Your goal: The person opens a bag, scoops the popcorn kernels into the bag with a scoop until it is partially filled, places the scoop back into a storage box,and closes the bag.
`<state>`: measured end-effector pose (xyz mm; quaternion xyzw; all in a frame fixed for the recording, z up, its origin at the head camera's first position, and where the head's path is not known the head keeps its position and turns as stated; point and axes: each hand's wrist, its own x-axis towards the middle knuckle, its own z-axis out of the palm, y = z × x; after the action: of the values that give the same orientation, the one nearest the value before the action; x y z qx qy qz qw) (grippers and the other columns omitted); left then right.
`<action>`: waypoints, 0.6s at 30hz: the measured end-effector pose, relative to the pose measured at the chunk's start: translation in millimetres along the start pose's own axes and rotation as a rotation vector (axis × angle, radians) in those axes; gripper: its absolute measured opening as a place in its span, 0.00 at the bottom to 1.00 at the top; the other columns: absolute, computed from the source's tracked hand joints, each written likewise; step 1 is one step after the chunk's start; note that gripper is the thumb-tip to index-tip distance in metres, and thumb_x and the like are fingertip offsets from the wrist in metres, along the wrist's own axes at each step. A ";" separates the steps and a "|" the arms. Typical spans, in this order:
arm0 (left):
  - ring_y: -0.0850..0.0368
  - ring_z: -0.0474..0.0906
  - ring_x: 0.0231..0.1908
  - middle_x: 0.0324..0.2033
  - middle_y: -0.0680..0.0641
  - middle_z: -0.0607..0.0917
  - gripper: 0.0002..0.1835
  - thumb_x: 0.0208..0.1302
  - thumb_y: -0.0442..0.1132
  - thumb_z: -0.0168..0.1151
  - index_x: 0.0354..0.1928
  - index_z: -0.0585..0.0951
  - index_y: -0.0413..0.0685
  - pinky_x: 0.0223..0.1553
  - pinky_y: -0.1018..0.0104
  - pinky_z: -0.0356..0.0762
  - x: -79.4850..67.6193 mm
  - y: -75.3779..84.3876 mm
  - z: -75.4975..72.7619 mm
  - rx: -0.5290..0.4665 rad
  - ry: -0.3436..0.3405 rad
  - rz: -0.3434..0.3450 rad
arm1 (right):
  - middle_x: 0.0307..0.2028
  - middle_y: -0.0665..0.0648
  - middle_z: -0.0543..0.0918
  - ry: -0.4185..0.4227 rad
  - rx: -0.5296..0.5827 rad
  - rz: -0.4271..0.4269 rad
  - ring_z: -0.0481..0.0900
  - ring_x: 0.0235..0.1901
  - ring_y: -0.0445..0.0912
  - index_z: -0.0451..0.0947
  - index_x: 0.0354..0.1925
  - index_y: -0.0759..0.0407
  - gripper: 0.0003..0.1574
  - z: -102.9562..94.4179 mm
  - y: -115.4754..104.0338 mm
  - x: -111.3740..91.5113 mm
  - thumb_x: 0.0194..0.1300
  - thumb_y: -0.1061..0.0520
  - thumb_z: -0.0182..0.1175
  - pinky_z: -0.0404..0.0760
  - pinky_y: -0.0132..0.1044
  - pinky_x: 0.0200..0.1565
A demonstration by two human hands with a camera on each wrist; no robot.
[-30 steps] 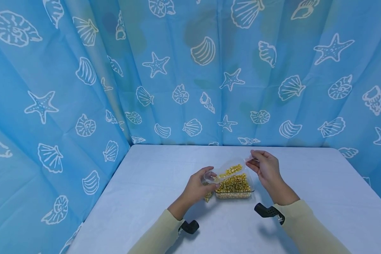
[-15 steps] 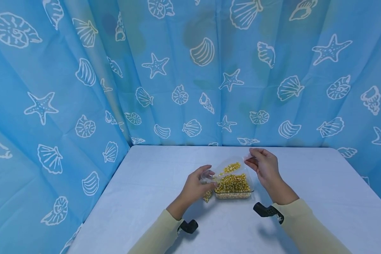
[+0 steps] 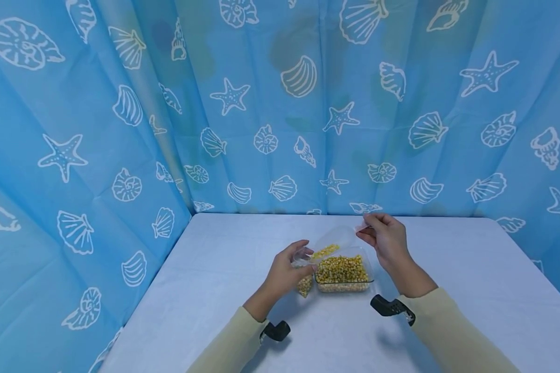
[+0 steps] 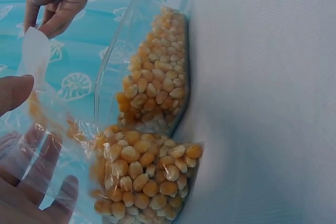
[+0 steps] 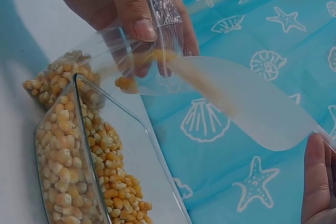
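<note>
My left hand (image 3: 282, 272) holds a clear zip bag (image 4: 149, 179) by its mouth, thumb on one side and fingers on the other. Corn kernels fill the bag's lower part, which hangs beside the glass container. My right hand (image 3: 386, 241) pinches the end of a translucent white scoop (image 5: 252, 103) between thumb and fingers. The scoop slopes down to the left, its low end in the bag's mouth, with yellow kernels (image 3: 325, 252) lying along it. Below the scoop stands a rectangular glass container (image 3: 343, 288) heaped with corn kernels (image 5: 118, 182).
A white cloth covers the table (image 3: 205, 290). Blue curtains (image 3: 261, 103) printed with shells and starfish hang behind the table and on its left. Each forearm has a black wrist camera (image 3: 276, 331) strapped over a beige sleeve.
My right hand has moved slightly up and left, raising its end of the scoop. The kernels on the scoop have slid left toward the bag. My left hand has barely moved.
</note>
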<state>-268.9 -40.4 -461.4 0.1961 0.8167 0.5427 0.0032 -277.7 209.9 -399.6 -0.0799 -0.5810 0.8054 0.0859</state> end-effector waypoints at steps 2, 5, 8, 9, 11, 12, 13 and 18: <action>0.61 0.76 0.51 0.50 0.60 0.81 0.34 0.60 0.46 0.70 0.68 0.69 0.55 0.56 0.48 0.71 -0.3 -0.4 -0.3 -0.003 0.000 0.002 | 0.37 0.57 0.76 -0.005 0.002 0.003 0.82 0.31 0.44 0.73 0.47 0.61 0.17 -0.2 0.4 -0.8 0.68 0.52 0.62 0.82 0.37 0.41; 0.61 0.76 0.51 0.50 0.60 0.82 0.34 0.60 0.45 0.70 0.68 0.69 0.54 0.57 0.47 0.70 -0.5 -0.9 -0.5 -0.009 0.001 0.013 | 0.37 0.56 0.75 -0.011 0.006 0.005 0.82 0.32 0.44 0.73 0.47 0.61 0.16 -0.9 1.0 -1.2 0.68 0.52 0.62 0.81 0.37 0.42; 0.61 0.76 0.51 0.50 0.60 0.82 0.33 0.61 0.44 0.69 0.68 0.69 0.54 0.57 0.46 0.69 -0.4 -1.2 -0.8 -0.016 -0.001 0.019 | 0.38 0.57 0.75 -0.014 0.002 0.001 0.82 0.32 0.44 0.73 0.48 0.61 0.17 -1.0 1.5 -1.2 0.68 0.51 0.62 0.81 0.37 0.42; 0.61 0.77 0.51 0.50 0.60 0.82 0.33 0.61 0.44 0.69 0.68 0.69 0.54 0.57 0.47 0.70 -0.3 -1.2 -0.9 -0.017 -0.002 0.022 | 0.38 0.57 0.75 -0.015 -0.002 0.000 0.82 0.32 0.44 0.73 0.48 0.61 0.17 -1.1 1.6 -1.2 0.68 0.51 0.62 0.81 0.37 0.42; 0.61 0.77 0.52 0.50 0.60 0.82 0.34 0.61 0.44 0.69 0.68 0.69 0.54 0.56 0.48 0.70 -0.1 -1.3 -1.4 -0.019 -0.003 0.025 | 0.38 0.57 0.75 -0.016 -0.004 -0.003 0.82 0.32 0.44 0.73 0.49 0.62 0.19 -1.0 1.8 -1.1 0.68 0.51 0.62 0.81 0.37 0.42; 0.61 0.77 0.51 0.50 0.60 0.82 0.34 0.61 0.44 0.69 0.68 0.69 0.54 0.56 0.49 0.71 -0.1 -1.2 -1.5 -0.019 -0.003 0.028 | 0.38 0.57 0.76 -0.015 -0.007 -0.003 0.82 0.32 0.44 0.73 0.49 0.63 0.19 -1.0 1.7 -1.2 0.68 0.51 0.62 0.81 0.37 0.42; 0.61 0.77 0.51 0.50 0.59 0.82 0.34 0.61 0.44 0.69 0.68 0.69 0.54 0.56 0.49 0.71 0.1 -1.2 -1.5 -0.017 -0.002 0.032 | 0.38 0.57 0.76 -0.017 -0.005 -0.001 0.82 0.32 0.44 0.72 0.50 0.64 0.20 -1.3 1.8 -1.0 0.68 0.52 0.62 0.81 0.37 0.42; 0.61 0.77 0.51 0.50 0.59 0.82 0.34 0.60 0.45 0.70 0.68 0.70 0.55 0.58 0.46 0.68 -0.4 0.6 -2.9 0.006 0.019 0.019 | 0.37 0.56 0.77 -0.013 0.033 0.014 0.82 0.33 0.44 0.71 0.54 0.66 0.23 -5.6 1.0 -0.4 0.69 0.53 0.61 0.81 0.38 0.43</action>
<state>-268.9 -42.9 -459.7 0.1987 0.8164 0.5422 -0.0103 -276.1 214.7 -402.4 -0.0770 -0.5677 0.8159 0.0778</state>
